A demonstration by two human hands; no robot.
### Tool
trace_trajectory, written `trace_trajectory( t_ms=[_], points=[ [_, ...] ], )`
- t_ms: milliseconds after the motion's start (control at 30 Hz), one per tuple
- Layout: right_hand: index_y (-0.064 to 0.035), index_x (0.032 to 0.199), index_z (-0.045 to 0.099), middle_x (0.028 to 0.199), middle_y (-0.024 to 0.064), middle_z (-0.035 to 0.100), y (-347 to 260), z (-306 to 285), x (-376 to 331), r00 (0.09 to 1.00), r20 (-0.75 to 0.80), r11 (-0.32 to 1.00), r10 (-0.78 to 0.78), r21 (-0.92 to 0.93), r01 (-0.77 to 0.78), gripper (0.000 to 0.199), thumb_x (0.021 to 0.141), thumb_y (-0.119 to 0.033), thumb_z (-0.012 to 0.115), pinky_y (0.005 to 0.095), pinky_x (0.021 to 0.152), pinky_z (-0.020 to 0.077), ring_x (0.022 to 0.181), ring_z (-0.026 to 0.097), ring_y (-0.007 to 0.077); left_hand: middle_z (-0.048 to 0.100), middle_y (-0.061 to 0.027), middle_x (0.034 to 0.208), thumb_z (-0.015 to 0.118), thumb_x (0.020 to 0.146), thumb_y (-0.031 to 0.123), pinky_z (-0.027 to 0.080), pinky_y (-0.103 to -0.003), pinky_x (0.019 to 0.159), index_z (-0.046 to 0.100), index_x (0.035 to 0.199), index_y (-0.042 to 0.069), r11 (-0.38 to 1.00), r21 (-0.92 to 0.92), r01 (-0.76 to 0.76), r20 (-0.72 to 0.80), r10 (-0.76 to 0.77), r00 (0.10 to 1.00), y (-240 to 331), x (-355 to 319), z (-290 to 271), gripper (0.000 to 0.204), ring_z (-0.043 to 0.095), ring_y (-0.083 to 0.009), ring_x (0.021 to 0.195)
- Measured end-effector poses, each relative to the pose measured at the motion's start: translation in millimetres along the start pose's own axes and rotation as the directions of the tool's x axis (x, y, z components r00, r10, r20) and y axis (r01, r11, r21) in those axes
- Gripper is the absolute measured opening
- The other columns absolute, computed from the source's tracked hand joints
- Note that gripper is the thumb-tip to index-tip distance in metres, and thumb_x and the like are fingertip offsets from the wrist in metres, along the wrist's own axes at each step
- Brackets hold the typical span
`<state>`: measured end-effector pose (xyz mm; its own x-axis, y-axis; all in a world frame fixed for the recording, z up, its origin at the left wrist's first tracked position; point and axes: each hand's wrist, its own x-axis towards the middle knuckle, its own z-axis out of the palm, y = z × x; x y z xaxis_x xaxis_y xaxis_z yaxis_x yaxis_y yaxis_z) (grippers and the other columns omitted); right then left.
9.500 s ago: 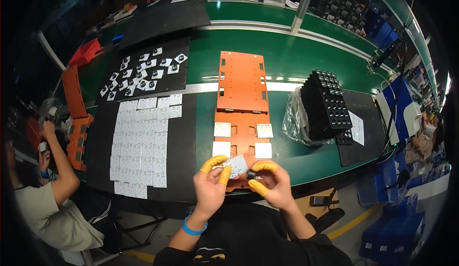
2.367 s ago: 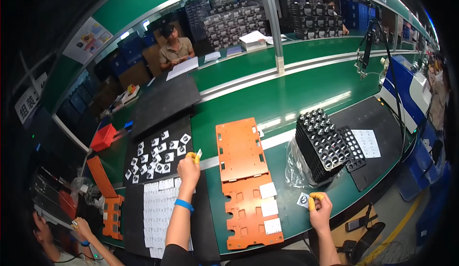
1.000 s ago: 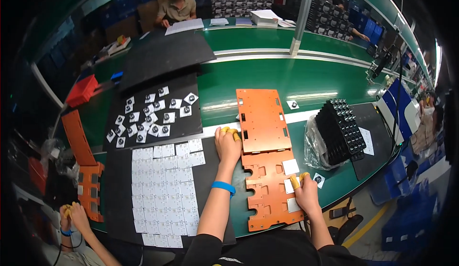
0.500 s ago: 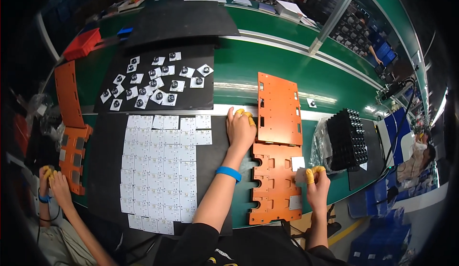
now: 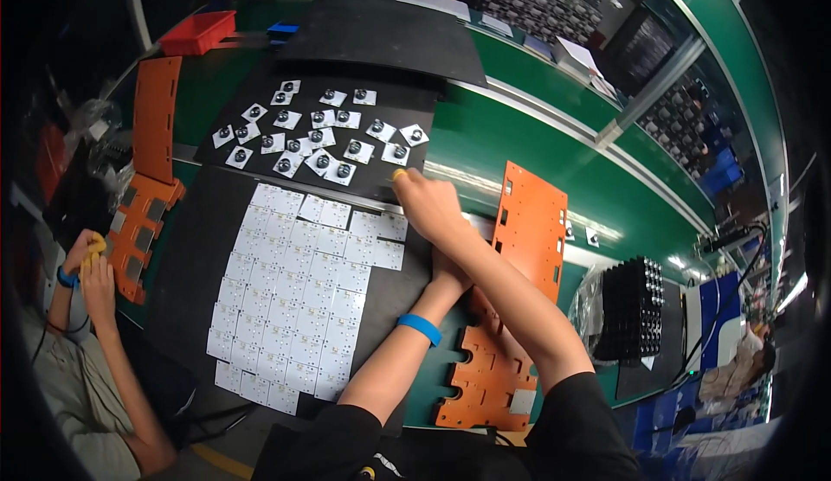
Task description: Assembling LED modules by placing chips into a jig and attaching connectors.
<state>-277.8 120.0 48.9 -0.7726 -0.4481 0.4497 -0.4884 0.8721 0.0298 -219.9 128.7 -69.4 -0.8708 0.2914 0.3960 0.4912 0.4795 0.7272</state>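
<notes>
White square plates (image 5: 322,284) lie just left of right hand's fingers (image 5: 414,194).

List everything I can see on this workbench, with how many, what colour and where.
Square cards with round black parts: about twenty, white, scattered on the far black mat.
Flat square tiles: dozens, white, laid edge to edge in a grid on the near black mat.
Cut-out plates: one long row, orange, right of the mats; more at the left edge.
Bin: one, red, far left.
Stacked trays: one stack, black, far right.
Co-worker's hands: two, yellow fingertip covers, lower left.
Right hand: reaches across to the far mat's near edge.
Left hand: blue wristband, mostly hidden under the right forearm.
</notes>
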Motion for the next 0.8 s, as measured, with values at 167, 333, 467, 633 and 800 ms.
trace_trajectory(
  t_ms=[167, 333, 467, 633, 800],
  points=[
    [-0.0048, 0.081, 0.067, 0.084, 0.0147, 0.068, -5, 18, 4, 0.936, 0.321, 0.977, 0.143, 0.104, -0.185, 0.019, 0.084, -0.023, 0.063, 0.0436, 0.063, 0.052, 0.075, 0.066, 0.0349, 0.056, -0.0114, 0.114, 0.042, 0.097, 0.038, 0.039, -0.038, 0.095, 0.048, 0.114, 0.007, 0.781, -0.592, 0.197, 0.269, -0.039, 0.962, 6, -2, -14, 0.036, 0.053, -0.0257, 0.11],
    [-0.0026, 0.1, 0.07, 0.082, 0.0199, 0.067, 3, -78, -73, 0.937, 0.151, 0.82, 0.316, 0.454, -0.349, 0.021, 0.084, -0.016, 0.066, 0.0373, 0.066, 0.0525, 0.071, 0.066, 0.0324, 0.058, -0.0174, 0.113, 0.053, 0.09, 0.024, 0.036, -0.043, 0.104, 0.056, 0.117, 0.003, 0.835, -0.523, 0.173, 0.07, -0.16, 0.985, 27, 4, -34, 0.034, 0.045, -0.0302, 0.124],
    [0.0062, 0.08, 0.063, 0.06, 0.0035, 0.056, 2, -140, -182, 0.754, 0.258, 0.625, 0.605, 0.433, -0.649, 0.019, 0.089, -0.01, 0.067, 0.0254, 0.048, 0.0364, 0.056, 0.045, 0.0053, 0.059, -0.0207, 0.116, 0.057, 0.08, 0.008, 0.035, -0.048, 0.106, 0.067, 0.091, -0.006, 0.994, 0.052, 0.092, -0.033, -0.091, 0.995, 22, 7, -40, 0.02, 0.04, -0.0422, 0.126],
    [0.0043, 0.066, 0.056, 0.059, 0.0252, 0.052, -32, -176, -303, 0.488, 0.43, 0.584, 0.76, -0.12, -0.803, 0.044, 0.089, -0.032, 0.064, 0.0452, 0.048, 0.0387, 0.056, 0.054, 0.0438, 0.061, -0.0204, 0.117, 0.057, 0.078, 0.006, 0.034, -0.046, 0.107, 0.07, 0.092, 0.0, 0.995, 0.023, 0.098, -0.046, -0.097, 0.994, 30, 13, -41, 0.019, 0.04, -0.0414, 0.128],
    [0.0081, 0.067, 0.053, 0.05, 0.0141, 0.046, -67, -174, -347, 0.432, 0.548, 0.348, 0.716, 0.255, -0.902, 0.048, 0.092, -0.031, 0.065, 0.0351, 0.045, 0.036, 0.046, 0.039, 0.0157, 0.062, -0.0198, 0.116, 0.058, 0.077, 0.006, 0.032, -0.045, 0.109, 0.07, 0.094, -0.001, 0.995, 0.034, 0.097, -0.016, -0.096, 0.995, 30, 8, -38, 0.022, 0.039, -0.0399, 0.129]
  ],
)
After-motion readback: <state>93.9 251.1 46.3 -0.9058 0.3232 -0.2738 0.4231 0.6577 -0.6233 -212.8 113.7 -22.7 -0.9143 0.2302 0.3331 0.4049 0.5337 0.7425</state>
